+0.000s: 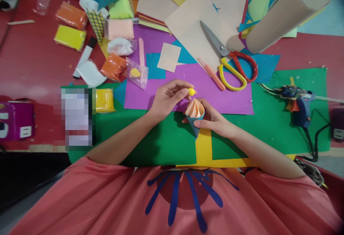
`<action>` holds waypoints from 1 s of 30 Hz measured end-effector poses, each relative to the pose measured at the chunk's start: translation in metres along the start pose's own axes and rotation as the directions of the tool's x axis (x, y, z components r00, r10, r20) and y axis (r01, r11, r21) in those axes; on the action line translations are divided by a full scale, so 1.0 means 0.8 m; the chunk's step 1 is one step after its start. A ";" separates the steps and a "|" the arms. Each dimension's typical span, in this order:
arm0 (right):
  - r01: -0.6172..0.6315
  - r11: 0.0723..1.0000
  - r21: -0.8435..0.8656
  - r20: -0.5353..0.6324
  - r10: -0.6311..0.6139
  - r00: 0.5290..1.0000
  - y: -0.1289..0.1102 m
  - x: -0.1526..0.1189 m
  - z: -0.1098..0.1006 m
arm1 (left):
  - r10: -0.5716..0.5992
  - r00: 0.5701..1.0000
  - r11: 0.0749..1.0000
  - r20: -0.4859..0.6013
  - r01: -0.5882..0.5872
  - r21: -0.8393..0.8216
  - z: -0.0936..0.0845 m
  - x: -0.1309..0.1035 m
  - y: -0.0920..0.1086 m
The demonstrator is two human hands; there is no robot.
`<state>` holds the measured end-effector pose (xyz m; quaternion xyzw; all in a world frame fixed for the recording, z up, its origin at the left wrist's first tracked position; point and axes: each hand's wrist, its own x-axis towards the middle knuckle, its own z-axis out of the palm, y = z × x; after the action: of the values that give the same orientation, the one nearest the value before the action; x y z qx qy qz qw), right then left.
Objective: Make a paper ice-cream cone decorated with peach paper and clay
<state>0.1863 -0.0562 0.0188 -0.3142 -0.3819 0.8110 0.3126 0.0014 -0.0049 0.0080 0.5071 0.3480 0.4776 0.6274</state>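
Note:
Between the thumb and fingers of my left hand (pixel 170 99) is a small yellow lump (pixel 191 91), held just above a cone. My right hand (pixel 213 118) grips that blue paper cone (pixel 195 122), which points downward and is topped by a peach swirl (pixel 195 109). The lump and the swirl look slightly apart. Beneath both hands lie a purple sheet (pixel 161 93) and a green sheet (pixel 150 138). A clear bag (pixel 139 77) with a yellow piece inside lies beyond my left hand.
Scissors (pixel 223 50) and an orange marker (pixel 211 73) lie beyond my right hand. A glue gun (pixel 302 108) is at the right, a large paper roll (pixel 287 16) at the upper right. Clay packs (pixel 70 37) and finished cones (pixel 95 20) sit upper left.

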 end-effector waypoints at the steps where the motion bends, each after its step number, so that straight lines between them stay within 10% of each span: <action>1: -0.004 1.000 -0.006 0.005 0.004 1.000 -0.001 0.000 0.000 | -0.009 1.000 1.000 0.000 0.009 0.014 0.001 0.000 0.001; 30: -0.027 1.000 -0.007 -0.009 0.027 1.000 -0.005 0.000 0.003 | -0.092 0.996 0.995 0.007 0.091 0.050 0.000 0.000 0.004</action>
<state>0.1855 -0.0553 0.0232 -0.3241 -0.3792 0.8123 0.3022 0.0009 -0.0049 0.0114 0.5081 0.3796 0.4372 0.6377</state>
